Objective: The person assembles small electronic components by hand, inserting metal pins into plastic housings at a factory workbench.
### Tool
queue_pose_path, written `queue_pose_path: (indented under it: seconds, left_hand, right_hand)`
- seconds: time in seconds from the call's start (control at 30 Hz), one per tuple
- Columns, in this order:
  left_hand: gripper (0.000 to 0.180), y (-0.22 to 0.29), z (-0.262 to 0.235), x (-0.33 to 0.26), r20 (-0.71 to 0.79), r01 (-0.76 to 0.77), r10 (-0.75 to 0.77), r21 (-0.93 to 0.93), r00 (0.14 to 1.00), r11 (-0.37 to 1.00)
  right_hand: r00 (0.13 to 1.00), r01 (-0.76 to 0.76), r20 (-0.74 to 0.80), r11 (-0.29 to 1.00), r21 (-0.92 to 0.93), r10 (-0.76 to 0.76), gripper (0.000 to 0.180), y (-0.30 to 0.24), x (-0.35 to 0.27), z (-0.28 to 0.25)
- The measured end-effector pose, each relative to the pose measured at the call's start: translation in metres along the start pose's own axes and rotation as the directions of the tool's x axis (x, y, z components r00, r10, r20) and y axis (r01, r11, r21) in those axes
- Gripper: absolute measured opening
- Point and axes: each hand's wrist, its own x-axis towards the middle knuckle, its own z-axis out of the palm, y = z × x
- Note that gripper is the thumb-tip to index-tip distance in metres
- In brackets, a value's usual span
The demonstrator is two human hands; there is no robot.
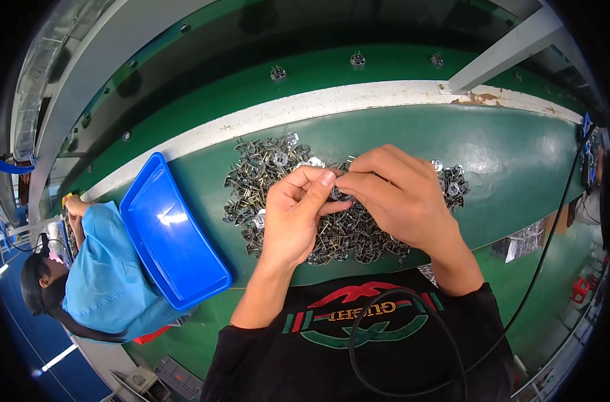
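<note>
Just above the near edge of the green tabletop [506,154], the left hand [291,218] and right hand [399,194] meet, each grip pinched shut on one small grey metal part [339,194] held between the fingertips. Beneath them lies a heap of small grey metal parts [271,167]. To the left sits an empty blue plastic tray [168,234], with a person in a blue smock [107,275] beyond it. Farther back runs a white strip [332,100].

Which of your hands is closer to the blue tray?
Left. The left hand works over the metal parts just right of the blue tray; the right hand sits farther right.
</note>
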Motion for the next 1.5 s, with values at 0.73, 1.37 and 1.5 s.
queue_pose_path:
  seconds: [0.73,1.37,1.5]
  left_hand:
    - [0.021,0.101,-0.190,0.162,-0.340,0.168,0.432,0.906,0.835,0.389]
    - [0.033,0.136,-0.203,0.106,-0.142,0.021,0.555,0.976,0.820,0.219]
    - [0.042,0.079,-0.103,0.045,-0.143,-0.203,0.370,0.632,0.918,0.748]
  right_hand:
    - [0.769,-0.525,0.304,0.827,-0.201,0.562,0.014,0.039,-0.021,0.025]
    - [0.597,-0.460,0.353,-0.053,0.886,0.721,0.015,0.011,-0.052,-0.009]
    - [0.662,-0.435,0.301,0.025,0.900,0.686,0.019,0.005,-0.039,0.006]
